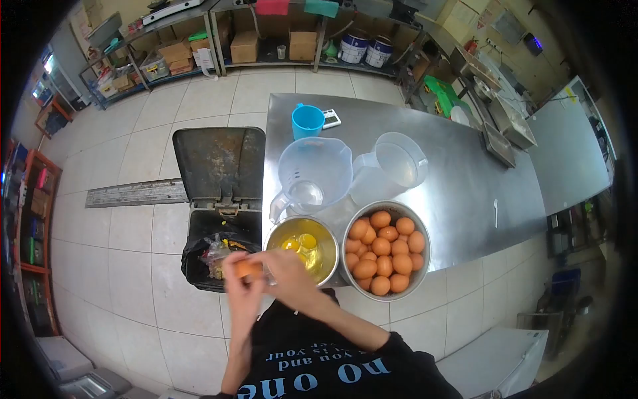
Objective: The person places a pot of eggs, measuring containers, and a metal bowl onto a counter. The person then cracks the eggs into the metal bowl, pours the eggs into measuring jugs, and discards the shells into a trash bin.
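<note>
A brown eggshell [247,268] is pinched in my left hand [239,291], left of the steel bowl's rim and near the open bin. My right hand [294,279] reaches across the front of that bowl, its closed fingers against the shell's right side. Both hands are somewhat blurred, so I cannot tell if the shell is in one piece or halves. Inside the steel bowl [334,247] lie several yolks [307,241] in clear egg white. Beside it on the right, a larger metal pot [426,266] holds many whole brown eggs [381,247].
Behind the bowls stand two clear plastic jugs [316,166] [399,163], a blue cup [308,121] and a small white timer [331,119]. The steel table [458,179] stretches right. A black-lined bin [199,249] with its lid [219,159] raised stands at the table's left.
</note>
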Motion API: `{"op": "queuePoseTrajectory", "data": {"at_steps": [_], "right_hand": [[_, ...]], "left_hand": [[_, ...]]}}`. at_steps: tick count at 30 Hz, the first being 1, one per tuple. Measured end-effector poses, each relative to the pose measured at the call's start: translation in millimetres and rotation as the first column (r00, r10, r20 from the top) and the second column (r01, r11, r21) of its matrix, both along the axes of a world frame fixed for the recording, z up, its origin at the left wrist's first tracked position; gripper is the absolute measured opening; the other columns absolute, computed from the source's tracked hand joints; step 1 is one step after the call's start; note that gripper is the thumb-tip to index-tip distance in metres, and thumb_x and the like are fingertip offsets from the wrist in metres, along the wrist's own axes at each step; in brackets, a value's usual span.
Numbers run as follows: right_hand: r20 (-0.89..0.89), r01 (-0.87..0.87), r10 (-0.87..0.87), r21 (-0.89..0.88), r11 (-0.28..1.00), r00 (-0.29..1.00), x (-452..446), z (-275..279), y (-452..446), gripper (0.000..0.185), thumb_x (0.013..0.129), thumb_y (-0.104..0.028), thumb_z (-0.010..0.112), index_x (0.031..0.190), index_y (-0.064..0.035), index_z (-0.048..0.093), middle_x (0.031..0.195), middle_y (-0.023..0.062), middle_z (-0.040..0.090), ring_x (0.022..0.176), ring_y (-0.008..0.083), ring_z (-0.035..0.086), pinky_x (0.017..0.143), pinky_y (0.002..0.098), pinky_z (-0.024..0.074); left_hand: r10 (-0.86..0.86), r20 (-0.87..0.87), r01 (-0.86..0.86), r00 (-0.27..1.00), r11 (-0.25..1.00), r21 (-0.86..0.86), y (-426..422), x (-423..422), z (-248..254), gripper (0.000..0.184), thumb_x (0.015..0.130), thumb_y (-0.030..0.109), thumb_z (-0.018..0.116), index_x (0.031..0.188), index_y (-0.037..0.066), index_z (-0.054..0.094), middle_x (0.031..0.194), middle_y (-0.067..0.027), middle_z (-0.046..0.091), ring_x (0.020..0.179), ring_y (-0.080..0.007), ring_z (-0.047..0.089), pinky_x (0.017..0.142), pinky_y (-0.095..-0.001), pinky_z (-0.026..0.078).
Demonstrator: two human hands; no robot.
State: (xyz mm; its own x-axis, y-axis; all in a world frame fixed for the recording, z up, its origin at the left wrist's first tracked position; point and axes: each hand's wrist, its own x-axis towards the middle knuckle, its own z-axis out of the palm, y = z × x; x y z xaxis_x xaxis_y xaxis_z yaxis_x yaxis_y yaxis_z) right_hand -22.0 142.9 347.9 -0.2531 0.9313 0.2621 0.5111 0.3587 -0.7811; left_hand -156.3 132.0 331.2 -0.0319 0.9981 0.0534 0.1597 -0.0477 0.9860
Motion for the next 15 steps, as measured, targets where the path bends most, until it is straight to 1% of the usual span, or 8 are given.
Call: {"op": "queuePoseTrajectory", "data": {"at_steps": [3, 6, 8, 9, 10, 11, 13, 15], "right_hand": [[0.019, -0.035, 0.035, 0.012, 0.999, 0.999, -49, -28, 2, 0.039, 0.073, -0.018, 0.071, 0.109, -0.0093, 0.059, 0.111, 0.0092, 0.058, 0.103, 0.0299, 0.053, 0.089, 0.039, 0.0425], [0.048, 0.044, -0.049, 0.091, 0.995, 0.998, -43, -32, -2, 0.032, 0.074, -0.016, 0.07, 0.103, -0.0084, 0.062, 0.108, 0.0091, 0.056, 0.101, 0.0297, 0.052, 0.088, 0.038, 0.0427], [-0.095, 0.314, -0.309, 0.049, 0.948, 0.946, -8, -15, -10, 0.029, 0.073, -0.012, 0.07, 0.1, -0.0062, 0.061, 0.103, 0.0113, 0.057, 0.096, 0.0291, 0.054, 0.085, 0.038, 0.0429], [-0.186, 0.5, -0.499, -0.044, 0.865, 0.846, 24, 1, -17, 0.033, 0.07, -0.008, 0.07, 0.101, -0.0049, 0.059, 0.101, 0.0135, 0.057, 0.093, 0.0292, 0.055, 0.082, 0.0384, 0.0431], [-0.051, 0.506, -0.503, 0.082, 0.859, 0.862, 67, 16, -15, 0.029, 0.073, -0.006, 0.068, 0.101, -0.0011, 0.058, 0.1, 0.0164, 0.057, 0.093, 0.0305, 0.055, 0.081, 0.0375, 0.0441], [-0.013, 0.648, -0.648, 0.024, 0.761, 0.762, 102, 7, -10, 0.033, 0.075, -0.011, 0.069, 0.103, 0.0, 0.055, 0.097, 0.0168, 0.057, 0.093, 0.0321, 0.056, 0.08, 0.0391, 0.0453], [0.198, 0.672, -0.65, -0.07, 0.737, 0.733, 143, -10, 3, 0.039, 0.073, -0.014, 0.072, 0.104, 0.0006, 0.053, 0.1, 0.0188, 0.057, 0.096, 0.0336, 0.057, 0.081, 0.04, 0.0458], [0.245, 0.655, -0.623, -0.069, 0.753, 0.743, 152, -28, 14, 0.04, 0.072, -0.014, 0.072, 0.104, 0.0006, 0.053, 0.1, 0.0195, 0.058, 0.097, 0.0341, 0.057, 0.082, 0.0397, 0.0458]], "left_hand": [[0.133, 0.014, -0.13, 0.991, 0.981, -0.146, -6, -71, -62, 0.045, 0.079, 0.005, 0.065, 0.119, 0.006, 0.045, 0.111, -0.0092, 0.049, 0.096, -0.0151, 0.052, 0.081, -0.0256, 0.046], [0.225, -0.198, -0.264, 0.954, 0.943, -0.202, 7, -114, -144, 0.056, 0.079, 0.018, 0.069, 0.126, 0.006, 0.042, 0.118, -0.0163, 0.049, 0.104, -0.0247, 0.053, 0.087, -0.0334, 0.045], [0.373, -0.729, -0.52, 0.574, 0.854, 0.028, 11, -130, -175, 0.073, 0.077, 0.036, 0.073, 0.134, 0.007, 0.039, 0.127, -0.0235, 0.045, 0.117, -0.0366, 0.046, 0.097, -0.0422, 0.038], [0.372, -0.721, -0.518, 0.584, 0.855, 0.022, 14, -133, -174, 0.073, 0.077, 0.036, 0.073, 0.134, 0.007, 0.039, 0.127, -0.0235, 0.045, 0.117, -0.0366, 0.046, 0.097, -0.0422, 0.038], [0.416, -0.736, -0.562, 0.534, 0.825, 0.059, 12, -135, -167, 0.079, 0.075, 0.042, 0.073, 0.137, 0.008, 0.037, 0.129, -0.0253, 0.044, 0.121, -0.0402, 0.041, 0.101, -0.0436, 0.034], [0.461, -0.747, -0.609, 0.479, 0.788, 0.095, 7, -134, -158, 0.085, 0.073, 0.048, 0.073, 0.139, 0.009, 0.036, 0.131, -0.0271, 0.042, 0.125, -0.0438, 0.035, 0.105, -0.045, 0.03], [0.433, -0.707, -0.62, 0.56, 0.784, -0.011, 13, -127, -145, 0.083, 0.075, 0.04, 0.074, 0.139, 0.003, 0.036, 0.138, -0.025, 0.038, 0.132, -0.0405, 0.03, 0.108, -0.0453, 0.026], [0.501, -0.474, -0.577, 0.725, 0.816, -0.019, 21, -125, -158, 0.076, 0.076, 0.028, 0.075, 0.137, 0.002, 0.038, 0.138, -0.0206, 0.039, 0.131, -0.0329, 0.033, 0.108, -0.0414, 0.027]]}}
